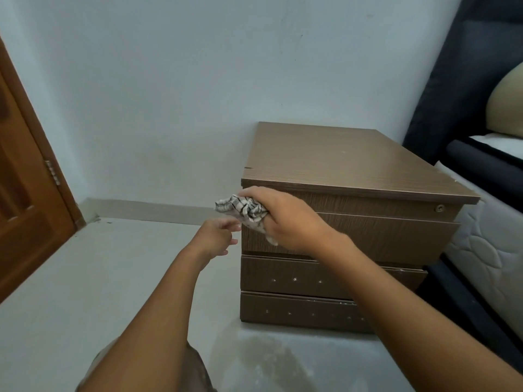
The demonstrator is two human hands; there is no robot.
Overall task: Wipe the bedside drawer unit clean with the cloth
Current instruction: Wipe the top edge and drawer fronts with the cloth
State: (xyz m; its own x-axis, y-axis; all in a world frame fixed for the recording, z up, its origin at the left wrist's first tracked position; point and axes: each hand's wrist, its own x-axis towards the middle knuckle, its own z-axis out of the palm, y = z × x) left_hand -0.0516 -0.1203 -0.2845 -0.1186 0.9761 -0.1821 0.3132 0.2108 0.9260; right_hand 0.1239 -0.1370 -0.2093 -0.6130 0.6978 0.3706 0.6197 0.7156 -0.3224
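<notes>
Drawer unit point(353, 222) fronts face the camera; right hand point(285, 219) grips bunched cloth point(243, 210) against its top-left corner; left hand point(216, 239) half-open, empty.

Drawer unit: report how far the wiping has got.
Done: cannot tell; the top looks bare apart from a few pale specks. In hand: the right hand presses the striped cloth on the top drawer front, left hand beside the unit's corner. Left: the two lower drawers show white specks.

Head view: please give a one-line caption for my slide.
Right hand presses cloth on drawer unit front; left hand beside it.
</notes>
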